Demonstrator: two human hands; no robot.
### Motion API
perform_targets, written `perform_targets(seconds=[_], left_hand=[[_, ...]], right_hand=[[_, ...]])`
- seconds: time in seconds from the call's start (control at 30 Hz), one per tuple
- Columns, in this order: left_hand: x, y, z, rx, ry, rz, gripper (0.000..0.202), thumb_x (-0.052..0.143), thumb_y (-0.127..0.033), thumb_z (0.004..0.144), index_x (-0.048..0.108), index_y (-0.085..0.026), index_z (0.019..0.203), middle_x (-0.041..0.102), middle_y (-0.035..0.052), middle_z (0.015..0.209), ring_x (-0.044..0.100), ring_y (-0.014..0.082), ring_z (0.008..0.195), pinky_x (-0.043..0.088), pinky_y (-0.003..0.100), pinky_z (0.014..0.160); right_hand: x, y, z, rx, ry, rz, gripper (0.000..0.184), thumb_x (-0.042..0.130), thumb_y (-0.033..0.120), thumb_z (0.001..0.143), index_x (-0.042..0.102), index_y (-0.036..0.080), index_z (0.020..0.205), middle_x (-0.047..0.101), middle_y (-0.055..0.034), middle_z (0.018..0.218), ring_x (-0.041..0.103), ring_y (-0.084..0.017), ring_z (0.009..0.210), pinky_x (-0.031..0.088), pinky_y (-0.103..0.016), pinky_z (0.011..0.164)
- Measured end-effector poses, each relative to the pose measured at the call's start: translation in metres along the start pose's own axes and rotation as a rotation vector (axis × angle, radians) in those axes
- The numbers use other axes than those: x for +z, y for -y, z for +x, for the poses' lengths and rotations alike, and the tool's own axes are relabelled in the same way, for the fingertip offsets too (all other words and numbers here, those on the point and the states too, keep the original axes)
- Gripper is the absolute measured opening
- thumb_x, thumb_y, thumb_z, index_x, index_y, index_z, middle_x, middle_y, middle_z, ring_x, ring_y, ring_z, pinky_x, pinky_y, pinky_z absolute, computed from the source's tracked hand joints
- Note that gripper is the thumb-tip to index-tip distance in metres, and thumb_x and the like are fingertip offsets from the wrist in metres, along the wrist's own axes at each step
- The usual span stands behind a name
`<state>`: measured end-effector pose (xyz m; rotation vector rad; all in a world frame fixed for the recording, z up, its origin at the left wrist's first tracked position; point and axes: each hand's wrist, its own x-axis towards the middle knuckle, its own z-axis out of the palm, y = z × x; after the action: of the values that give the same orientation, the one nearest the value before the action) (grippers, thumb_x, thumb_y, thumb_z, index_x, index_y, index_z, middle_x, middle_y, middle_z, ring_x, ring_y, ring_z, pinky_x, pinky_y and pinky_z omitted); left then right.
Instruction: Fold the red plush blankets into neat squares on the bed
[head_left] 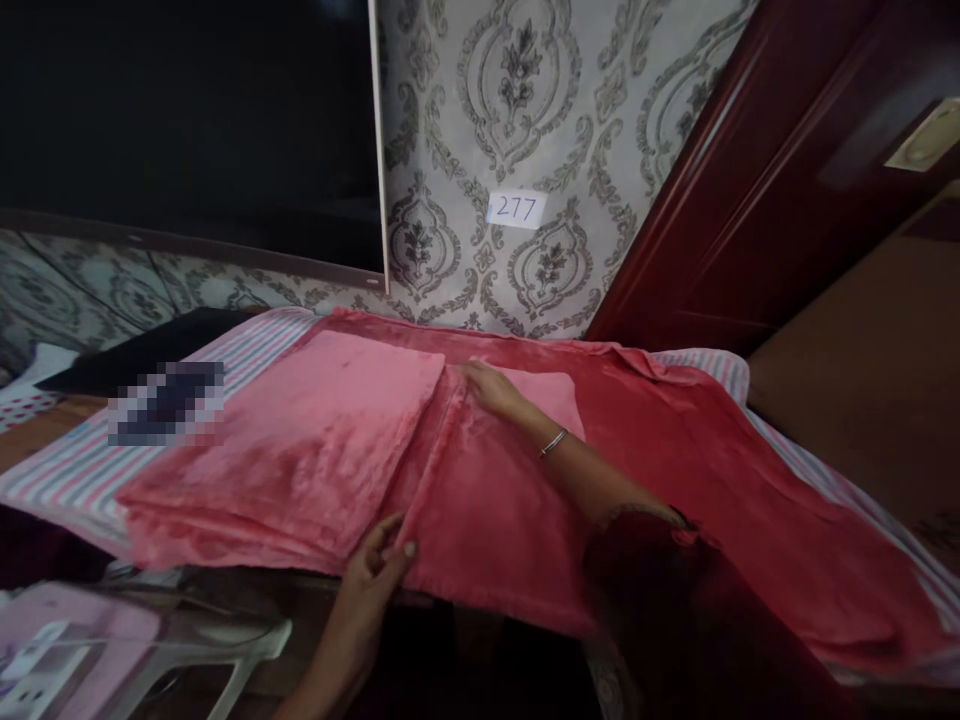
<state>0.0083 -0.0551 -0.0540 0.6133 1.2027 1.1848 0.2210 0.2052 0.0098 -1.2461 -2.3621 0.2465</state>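
Observation:
A large pink-red plush blanket lies spread over a bed, with a folded part stacked on its left side. My left hand pinches the near edge of the blanket fold at the front of the bed. My right hand, with a thin bangle on the wrist, reaches across and rests on the far end of the same fold line, its fingers closed on the fabric.
A striped bedsheet shows under the blanket. A dark flat object lies at the bed's back left. Patterned wallpaper with a "277" label is behind, a dark wooden door at right, and a white plastic piece at front left.

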Motion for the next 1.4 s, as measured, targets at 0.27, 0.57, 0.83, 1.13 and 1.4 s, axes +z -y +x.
perform_targets(seconds=[0.27,0.57,0.83,1.13,1.4], left_hand=[[-0.011,-0.038,-0.015,0.527,-0.17,0.565,0.042,0.075,-0.058,0.073,0.077,-0.022,0.096,0.07,0.0018,0.073,0.064,0.0189,0.066,0.05,0.027,0.063],[0.108,-0.066,0.074,0.918,0.431,1.262,0.064,0.048,-0.041,0.097,0.043,-0.014,0.155,0.04,0.0153,0.164,0.034,0.0307,0.152,0.025,0.05,0.126],[0.109,-0.04,0.12,0.817,0.37,1.719,0.062,0.048,-0.041,0.1,0.039,-0.021,0.158,0.025,0.0174,0.169,0.019,0.0352,0.158,0.01,0.07,0.123],[0.128,-0.097,0.174,0.69,0.066,1.377,0.05,0.059,-0.028,0.09,0.061,-0.015,0.138,0.06,0.015,0.146,0.054,0.0292,0.138,0.042,0.039,0.114],[0.173,-0.13,0.228,0.48,-0.086,1.374,0.03,0.06,-0.031,0.091,0.072,-0.009,0.108,0.078,0.0179,0.103,0.074,0.0296,0.097,0.053,0.032,0.079]], right_hand=[[-0.046,-0.048,-0.076,0.261,-0.135,-0.007,0.047,0.06,0.016,0.09,0.066,0.018,0.136,0.066,-0.0108,0.14,0.06,-0.025,0.129,0.044,-0.044,0.113],[-0.026,-0.032,-0.142,0.395,-0.17,-0.109,0.061,0.052,0.04,0.1,0.046,0.016,0.155,0.045,-0.0165,0.16,0.039,-0.032,0.149,0.029,-0.052,0.123],[0.013,-0.013,-0.163,0.455,-0.089,-0.243,0.062,0.05,0.044,0.102,0.041,0.022,0.159,0.029,-0.0133,0.169,0.02,-0.034,0.157,0.013,-0.061,0.124],[-0.013,-0.096,-0.142,0.572,-0.527,0.185,0.057,0.042,0.032,0.097,0.051,0.016,0.151,0.052,-0.0158,0.155,0.045,-0.026,0.146,0.031,-0.05,0.122],[-0.029,-0.145,-0.106,0.552,-0.552,0.521,0.056,0.044,0.026,0.09,0.057,0.015,0.143,0.063,-0.0151,0.143,0.059,-0.02,0.132,0.043,-0.043,0.113]])
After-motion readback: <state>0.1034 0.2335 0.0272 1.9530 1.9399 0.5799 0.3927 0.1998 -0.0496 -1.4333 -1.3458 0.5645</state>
